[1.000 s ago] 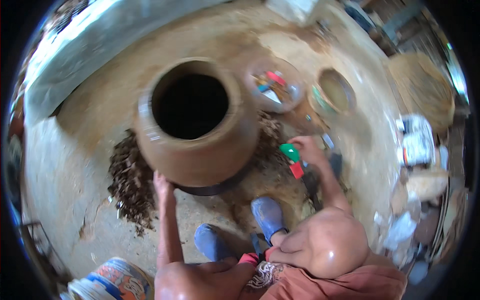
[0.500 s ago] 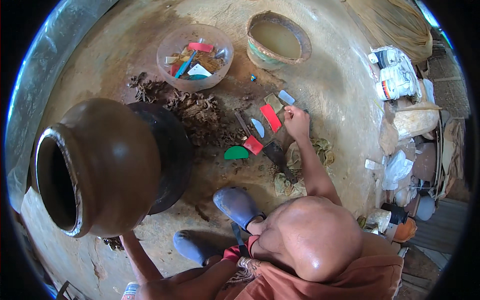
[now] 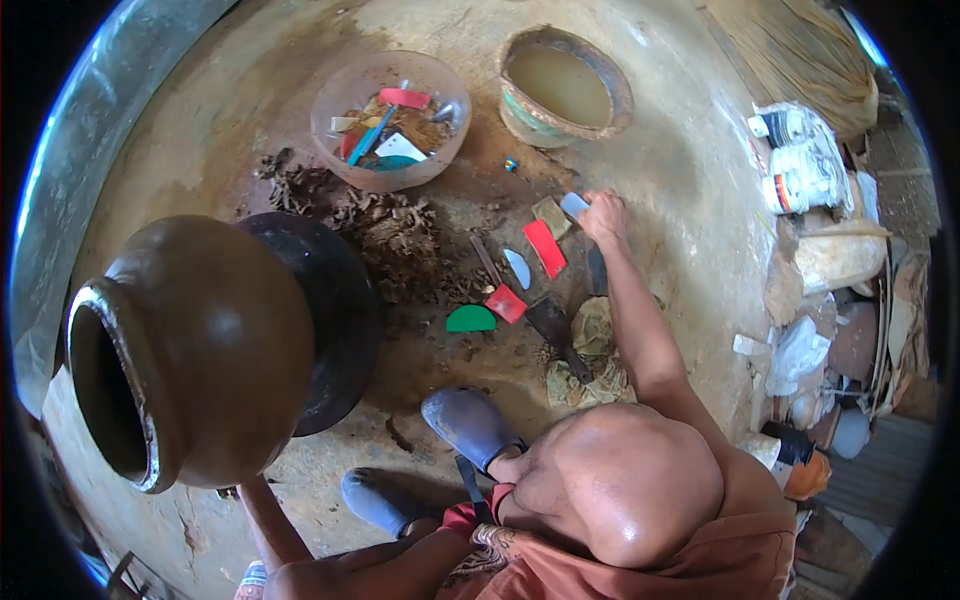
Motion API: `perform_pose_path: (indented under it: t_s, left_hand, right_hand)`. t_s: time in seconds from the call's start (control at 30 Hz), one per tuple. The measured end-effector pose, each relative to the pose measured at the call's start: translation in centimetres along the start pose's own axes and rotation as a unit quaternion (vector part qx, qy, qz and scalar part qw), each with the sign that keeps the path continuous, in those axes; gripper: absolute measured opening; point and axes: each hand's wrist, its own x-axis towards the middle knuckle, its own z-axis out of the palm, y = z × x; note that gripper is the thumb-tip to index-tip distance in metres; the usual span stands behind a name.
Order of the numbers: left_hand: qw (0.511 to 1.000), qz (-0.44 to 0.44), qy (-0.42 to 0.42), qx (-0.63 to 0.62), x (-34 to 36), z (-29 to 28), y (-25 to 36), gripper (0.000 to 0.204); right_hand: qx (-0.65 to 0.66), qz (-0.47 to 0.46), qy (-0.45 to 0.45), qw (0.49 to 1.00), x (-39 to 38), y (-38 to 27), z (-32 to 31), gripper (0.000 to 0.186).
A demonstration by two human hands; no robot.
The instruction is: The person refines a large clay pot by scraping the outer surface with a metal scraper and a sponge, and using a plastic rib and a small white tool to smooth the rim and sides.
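My right hand (image 3: 605,216) is closed, its fingertips on the edge of a pale blue flat scraper (image 3: 573,204) lying on the floor. Beside it lie a tan square piece (image 3: 553,216) and a red rectangular scraper (image 3: 544,248). A large brown clay pot (image 3: 225,340) lies tilted, its mouth facing left, against a dark round base (image 3: 335,320). From below, my left forearm (image 3: 272,520) reaches up to the pot's underside; the pot hides that hand and its fingers.
More tools lie nearby: a pale half-moon scraper (image 3: 517,269), a green one (image 3: 471,319) and a dark putty knife (image 3: 556,330). Clay scraps (image 3: 390,235) are heaped by a clear bowl (image 3: 325,160) of tools. Beyond stands a tub (image 3: 530,125) of murky water.
My right hand has moved right and slightly up from beside the red scraper, onto the pale blue scraper's edge. My left forearm stays under the pot.
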Motion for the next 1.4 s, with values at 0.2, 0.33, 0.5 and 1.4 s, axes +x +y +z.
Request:
perform_pose_path:
  t_s: [0.2, 0.33, 0.5, 1.4]
  left_hand:
    - [1.000, 0.004, 0.012, -0.009, -1.6, -0.2, 0.5, 0.061]
    - [1.000, -0.003, 0.027, -0.010, -2.7, -0.8, 0.6, 0.060]
    - [0.999, -0.010, 0.029, -0.020, -3.7, -0.5, 0.0, 0.058]
    - [0.972, 0.116, -0.083, 0.185, 2.4, 3.4, 3.6, 0.050]
  right_hand:
    - [0.211, -0.047, 0.009, 0.976, -1.5, -1.8, -4.7, 0.013]
    - [0.333, -0.233, 0.136, 0.904, -2.0, -13.3, -14.9, 0.014]
    - [0.200, -0.358, 0.067, 0.909, 6.7, -25.4, -13.6, 0.015]
    - [0.550, -0.514, 0.007, 0.658, -13.2, -35.9, -28.8, 0.028]
